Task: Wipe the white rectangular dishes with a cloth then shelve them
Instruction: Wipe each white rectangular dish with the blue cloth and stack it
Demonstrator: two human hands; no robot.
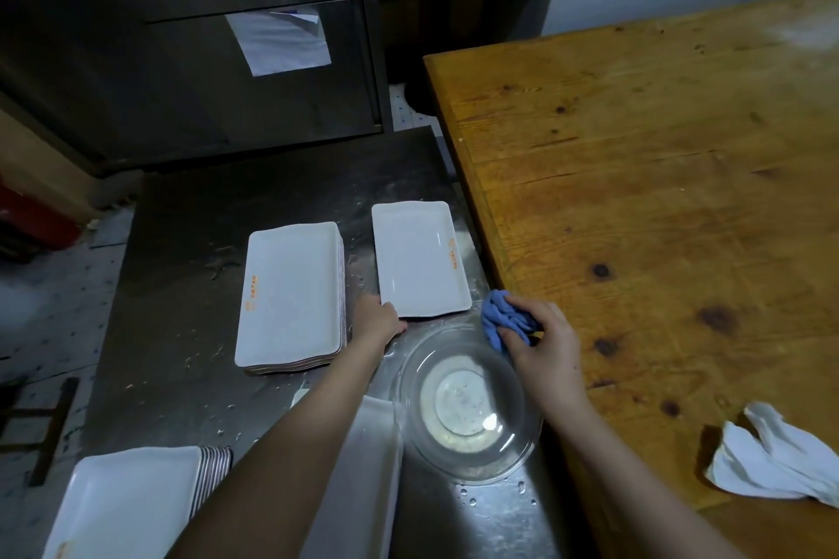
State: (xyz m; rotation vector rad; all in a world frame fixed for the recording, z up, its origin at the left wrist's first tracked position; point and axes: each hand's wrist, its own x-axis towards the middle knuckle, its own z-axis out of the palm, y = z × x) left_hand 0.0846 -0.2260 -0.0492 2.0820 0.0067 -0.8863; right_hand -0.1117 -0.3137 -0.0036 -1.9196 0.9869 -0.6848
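– Dish (420, 259) view: what's obscured?
– Left hand (379, 322) grips its near-left corner, fingertips hidden under the rim. Orange print on the rim is unreadable. Near stack (131, 499) is cut off by the frame edge.
– Look, location?
– White, shallow, rectangular. Lies flat on wet steel counter (190, 241), just right of far stack (290, 290).
– Surroundings?
– Right hand (542, 340) clutches bunched blue cloth (501, 320) at the far rim of glass bowl (467, 404). White cloth (772, 463) lies on wooden table (658, 195).

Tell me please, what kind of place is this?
Probably a restaurant or canteen kitchen: stacks of identical white rectangular dishes sit on a wet stainless steel counter, with a steel cabinet behind.
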